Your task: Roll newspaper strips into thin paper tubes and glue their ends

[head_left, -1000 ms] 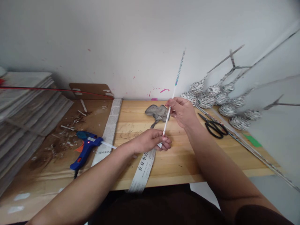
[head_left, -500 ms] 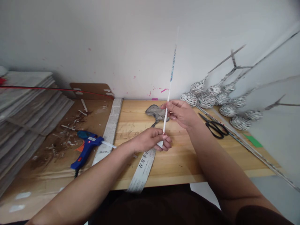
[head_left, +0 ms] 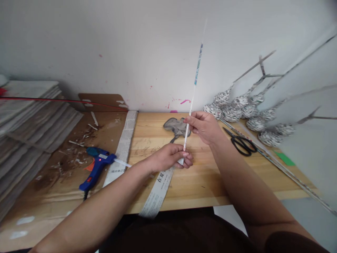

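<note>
A thin paper tube (head_left: 192,102) rises tilted in front of the wall, mostly white with a blue-green printed band near its faint upper end. My left hand (head_left: 171,157) is closed around its lower end, where a printed newspaper strip (head_left: 157,195) hangs down over the table's front edge. Higher up, my right hand (head_left: 205,127) pinches the same tube between thumb and fingers. A grey cloth (head_left: 172,125) lies on the table behind the tube.
At left, a blue glue gun (head_left: 96,167) with a lit red light lies on cardboard (head_left: 65,203) among scraps. Newspaper stacks (head_left: 31,133) stand beyond it. Black scissors (head_left: 243,143), long paper tubes (head_left: 289,175) and several woven paper pieces (head_left: 231,112) lie at right. Newspaper strips (head_left: 125,140) are piled left of centre.
The tube has slid upward and leans slightly more to the right. The newspaper strip has drawn in towards my left hand, and its hanging end has shifted left. Both hands keep hold.
</note>
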`<state>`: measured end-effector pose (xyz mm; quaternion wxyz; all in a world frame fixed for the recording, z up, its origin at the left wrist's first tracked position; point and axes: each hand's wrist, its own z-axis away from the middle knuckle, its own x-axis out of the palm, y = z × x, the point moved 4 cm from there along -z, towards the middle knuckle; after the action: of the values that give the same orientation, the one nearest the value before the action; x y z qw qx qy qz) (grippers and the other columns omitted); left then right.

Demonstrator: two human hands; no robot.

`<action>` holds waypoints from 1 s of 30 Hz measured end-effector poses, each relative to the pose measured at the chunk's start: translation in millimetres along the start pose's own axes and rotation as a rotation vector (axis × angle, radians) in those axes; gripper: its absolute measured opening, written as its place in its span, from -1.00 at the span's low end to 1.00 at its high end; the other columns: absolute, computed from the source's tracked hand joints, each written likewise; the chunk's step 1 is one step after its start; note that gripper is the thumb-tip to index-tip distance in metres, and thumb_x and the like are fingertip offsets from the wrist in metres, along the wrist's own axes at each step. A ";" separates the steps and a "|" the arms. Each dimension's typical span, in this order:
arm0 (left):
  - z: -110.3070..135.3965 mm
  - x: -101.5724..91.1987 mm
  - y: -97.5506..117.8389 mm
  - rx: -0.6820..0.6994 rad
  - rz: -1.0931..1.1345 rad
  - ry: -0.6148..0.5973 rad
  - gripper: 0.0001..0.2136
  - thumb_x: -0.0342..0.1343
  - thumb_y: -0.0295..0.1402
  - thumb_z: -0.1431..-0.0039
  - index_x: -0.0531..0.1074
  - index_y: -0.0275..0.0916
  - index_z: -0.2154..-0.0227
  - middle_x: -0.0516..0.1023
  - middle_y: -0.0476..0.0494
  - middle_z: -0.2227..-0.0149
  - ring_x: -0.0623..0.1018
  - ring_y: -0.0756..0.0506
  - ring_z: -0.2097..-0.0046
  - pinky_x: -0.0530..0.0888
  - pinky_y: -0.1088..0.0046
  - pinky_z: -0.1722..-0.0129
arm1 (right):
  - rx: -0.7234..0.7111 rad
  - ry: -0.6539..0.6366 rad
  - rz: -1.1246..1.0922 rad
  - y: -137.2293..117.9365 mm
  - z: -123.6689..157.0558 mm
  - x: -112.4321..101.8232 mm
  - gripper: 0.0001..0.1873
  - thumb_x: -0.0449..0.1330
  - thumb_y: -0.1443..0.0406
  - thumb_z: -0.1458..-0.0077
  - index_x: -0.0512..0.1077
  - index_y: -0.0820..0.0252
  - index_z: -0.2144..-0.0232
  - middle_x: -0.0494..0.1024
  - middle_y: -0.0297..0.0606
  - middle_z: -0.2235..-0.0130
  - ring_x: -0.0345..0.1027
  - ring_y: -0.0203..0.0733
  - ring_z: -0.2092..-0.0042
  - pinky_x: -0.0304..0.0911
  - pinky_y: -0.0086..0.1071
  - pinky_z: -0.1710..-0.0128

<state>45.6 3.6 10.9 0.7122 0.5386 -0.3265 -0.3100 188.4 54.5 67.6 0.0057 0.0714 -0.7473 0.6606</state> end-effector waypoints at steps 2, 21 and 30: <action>0.2 -0.4 0.5 0.003 -0.011 0.008 -0.71 0.04 -0.16 -0.27 0.46 -0.33 0.24 0.58 -0.25 0.22 0.58 -0.06 0.18 0.47 0.38 0.18 | 0.033 -0.074 0.002 0.7 0.2 1.8 -0.61 0.43 0.07 0.16 0.47 0.27 0.53 0.35 -0.37 0.58 0.12 -0.44 0.56 -0.13 -0.53 0.66; 0.1 -0.7 1.0 0.022 -0.001 0.007 -0.70 0.06 -0.15 -0.26 0.45 -0.32 0.24 0.57 -0.25 0.23 0.58 -0.07 0.19 0.48 0.38 0.19 | -0.023 -0.097 0.086 -0.6 1.2 1.3 -0.64 0.41 0.10 0.11 0.43 0.27 0.55 0.25 -0.44 0.63 0.02 -0.44 0.58 -0.08 -0.49 0.62; -2.4 -1.6 -2.6 0.033 -0.011 0.021 -0.72 0.07 -0.17 -0.26 0.46 -0.33 0.22 0.58 -0.26 0.23 0.56 -0.07 0.20 0.46 0.39 0.21 | 0.063 -0.323 0.219 0.8 6.3 6.5 -0.63 0.32 0.08 0.00 0.60 0.29 0.32 0.37 -0.35 0.55 0.05 -0.42 0.53 -0.04 -0.47 0.58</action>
<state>46.3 5.6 7.6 0.7050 0.5552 -0.3210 -0.3029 182.4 47.7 66.7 -0.1886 0.0947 -0.7207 0.6604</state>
